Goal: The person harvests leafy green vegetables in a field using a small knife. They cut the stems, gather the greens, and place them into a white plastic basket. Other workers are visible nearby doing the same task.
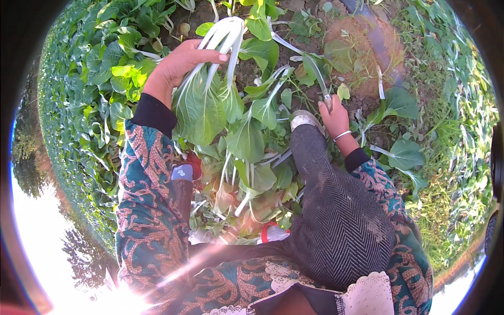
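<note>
My left hand [189,61] grips a leafy green plant with white stalks [214,86] around its stalks. The stalk end is uppermost and the broad leaves hang down below the hand. To the right, my right hand [334,114] is closed around the short handle of a curved blade, likely a sickle [319,78]. The blade points up and left over the soil, among loose leaves and stalks. Cut or fallen leaves [246,139] with white stems lie between the two arms.
Dense rows of the same greens [94,71] grow at the left. My shoe [305,118] stands on the ground beside my right hand. Weeds and scattered leaves [405,153] cover the soil at the right. A white bag with a red strip [271,232] lies near my body.
</note>
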Demonstrator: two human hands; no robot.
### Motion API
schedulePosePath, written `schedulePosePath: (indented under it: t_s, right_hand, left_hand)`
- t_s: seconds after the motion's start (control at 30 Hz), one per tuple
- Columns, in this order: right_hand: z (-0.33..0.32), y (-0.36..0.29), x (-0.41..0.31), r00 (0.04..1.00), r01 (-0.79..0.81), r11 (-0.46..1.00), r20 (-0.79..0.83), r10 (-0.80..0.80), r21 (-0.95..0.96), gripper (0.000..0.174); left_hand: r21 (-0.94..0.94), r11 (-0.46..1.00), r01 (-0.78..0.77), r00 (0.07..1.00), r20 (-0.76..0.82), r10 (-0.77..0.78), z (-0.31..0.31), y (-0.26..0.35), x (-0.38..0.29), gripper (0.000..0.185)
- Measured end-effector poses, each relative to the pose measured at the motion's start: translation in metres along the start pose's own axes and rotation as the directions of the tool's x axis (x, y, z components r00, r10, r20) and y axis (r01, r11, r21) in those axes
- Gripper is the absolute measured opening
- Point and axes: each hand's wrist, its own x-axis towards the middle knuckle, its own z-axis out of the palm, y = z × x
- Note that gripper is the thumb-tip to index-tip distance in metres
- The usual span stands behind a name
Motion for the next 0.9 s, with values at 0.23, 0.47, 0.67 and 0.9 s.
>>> schedulePosePath:
  t_s: [0.23,0.47,0.67,0.9]
  right_hand:
    - [0.007,-0.036,0.018,0.986,0.154,0.88,-0.126,-0.108,0.45,0.021]
    - [-0.008,-0.044,0.006,1.0,-0.031,0.735,0.021,0.022,0.677,0.016]
    - [-0.023,-0.131,0.02,0.88,-0.187,0.425,0.343,-0.328,0.886,0.049]
    - [-0.034,-0.225,-0.019,0.792,-0.176,0.563,0.456,-0.407,0.808,0.039]
  left_hand:
    - [0.734,0.663,-0.145,0.973,0.226,-0.037,0.146,-0.084,0.066,0.062]
    - [0.278,0.951,-0.135,0.98,-0.106,0.17,0.144,-0.11,0.014,0.049]
    - [-0.456,0.89,-0.025,0.991,0.104,0.081,0.081,-0.072,-0.085,0.052]
    - [-0.554,0.797,-0.242,0.969,-0.091,0.231,0.091,-0.072,-0.154,0.056]
